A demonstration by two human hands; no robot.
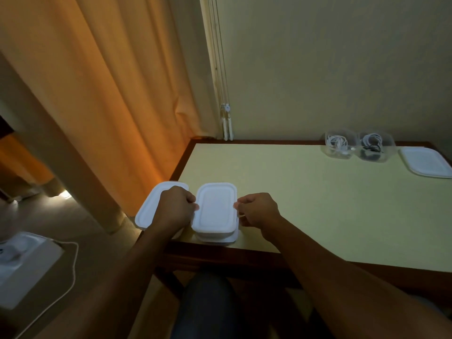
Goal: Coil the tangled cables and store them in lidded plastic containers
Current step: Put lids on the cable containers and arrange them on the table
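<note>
A white lidded container (215, 209) stands near the table's front left corner, on top of another white piece whose rim shows beneath it. My left hand (177, 207) pinches its left edge and my right hand (256, 210) pinches its right edge. A second white lidded container (149, 211) sits just left of it, partly under my left hand and overhanging the table's corner. At the far right stand two clear open containers, one (340, 144) with a coiled white cable, the other (375, 146) with white and dark cables. A loose white lid (426, 162) lies beside them.
The pale yellow table (305, 196) has a dark wooden rim. An orange curtain (110, 81) hangs at the left and blind cords (226, 121) hang by the table's back left corner. On the floor at the left lies a white device (22, 260) with a cord.
</note>
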